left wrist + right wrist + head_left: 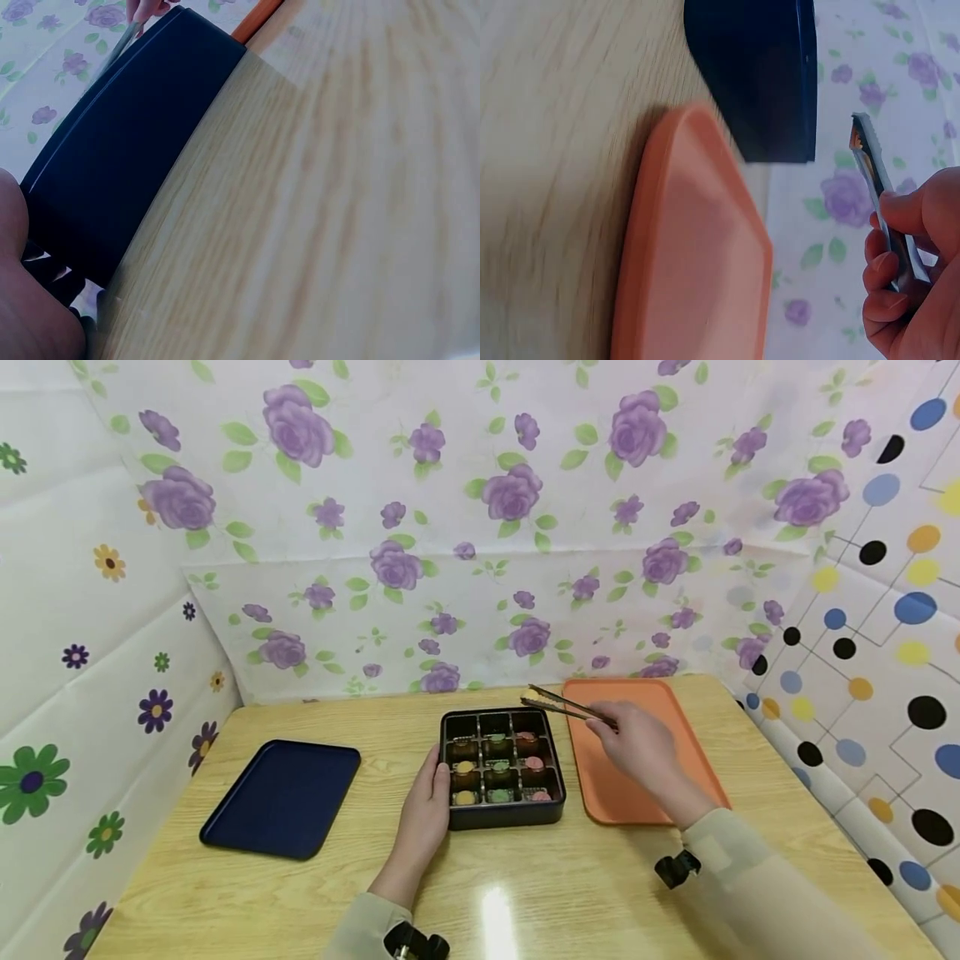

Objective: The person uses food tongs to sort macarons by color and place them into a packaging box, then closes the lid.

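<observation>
My right hand [637, 739] grips black-looking tongs [573, 706] that pinch a small yellow piece [532, 695], like a sweet. The tong tips are above the back right corner of a dark box [506, 815]. Clear dividers split the box into several compartments, with yellow pieces [465, 797] at left, green pieces [498, 795] in the middle and pink pieces [540, 796] at right. No yellow piece shows in the back left compartment. My left hand [429, 793] rests along the left wall of the box, thumb near the rim. In the right wrist view the tongs [881, 184] look silvery.
An orange tray [622, 777] lies right of the box, under my right hand. A dark blue tray [285, 797] lies further left on the wooden table [555, 893]. Patterned cloth walls [450, 527] close in the back and both sides.
</observation>
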